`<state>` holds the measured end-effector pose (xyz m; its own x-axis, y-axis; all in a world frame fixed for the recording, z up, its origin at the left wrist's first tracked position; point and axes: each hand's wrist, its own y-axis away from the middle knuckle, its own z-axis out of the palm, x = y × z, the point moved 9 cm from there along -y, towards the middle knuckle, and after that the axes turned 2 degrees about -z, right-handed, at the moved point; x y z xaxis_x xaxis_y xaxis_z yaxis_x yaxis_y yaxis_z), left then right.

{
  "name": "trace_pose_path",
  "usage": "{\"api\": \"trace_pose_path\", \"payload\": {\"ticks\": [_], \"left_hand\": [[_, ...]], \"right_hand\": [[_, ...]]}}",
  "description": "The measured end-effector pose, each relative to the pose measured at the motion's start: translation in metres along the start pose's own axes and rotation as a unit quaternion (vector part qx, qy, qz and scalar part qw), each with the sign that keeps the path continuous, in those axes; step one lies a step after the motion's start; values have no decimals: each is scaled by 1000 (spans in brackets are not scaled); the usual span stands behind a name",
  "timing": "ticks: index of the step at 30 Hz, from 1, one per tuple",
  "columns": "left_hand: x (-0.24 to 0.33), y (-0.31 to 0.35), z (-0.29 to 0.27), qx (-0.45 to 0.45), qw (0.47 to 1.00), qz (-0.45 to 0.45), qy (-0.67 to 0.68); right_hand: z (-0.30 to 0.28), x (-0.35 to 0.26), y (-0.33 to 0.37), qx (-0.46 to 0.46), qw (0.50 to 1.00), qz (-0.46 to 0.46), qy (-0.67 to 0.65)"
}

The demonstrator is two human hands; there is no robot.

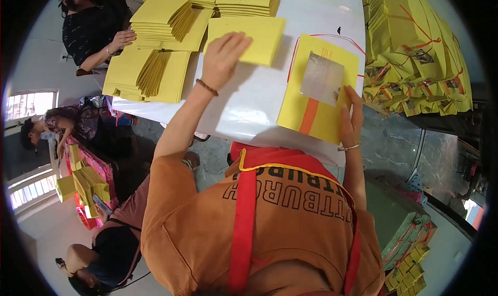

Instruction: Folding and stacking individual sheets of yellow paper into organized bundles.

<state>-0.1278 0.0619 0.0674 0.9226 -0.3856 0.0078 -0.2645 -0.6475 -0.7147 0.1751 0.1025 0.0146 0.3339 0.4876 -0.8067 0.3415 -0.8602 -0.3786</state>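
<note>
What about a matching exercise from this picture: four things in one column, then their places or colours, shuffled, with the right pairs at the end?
Column one
1. left hand
2. right hand
3. bracelet on the left wrist
4. apron strap

Column two
A. red
B. at the right edge of the yellow paper bearing a picture
C. brown
D. on the plain yellow paper

Right pairs: 1-D, 2-B, 3-C, 4-A.

Slanted yellow packet, picture uppermost
</note>
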Motion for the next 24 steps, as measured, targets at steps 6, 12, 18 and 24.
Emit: {"api": "trace_pose_path", "payload": {"ticks": [6,12,18,24], "left_hand": [[-80,42,83,-103,991,-51,-67],[-91,66,120,-219,972,-64,-63],[-95,89,132,-325,941,-70,-57],[-101,102,142,-348,932,-42,-88]], "right_hand": [[12,-3,-5,-42,996,-42,72],[11,1,-7,-32,998,-22,58],[11,4,-5,-23,998,-9,61],[11,6,-2,-19,998,-15,53]]}}
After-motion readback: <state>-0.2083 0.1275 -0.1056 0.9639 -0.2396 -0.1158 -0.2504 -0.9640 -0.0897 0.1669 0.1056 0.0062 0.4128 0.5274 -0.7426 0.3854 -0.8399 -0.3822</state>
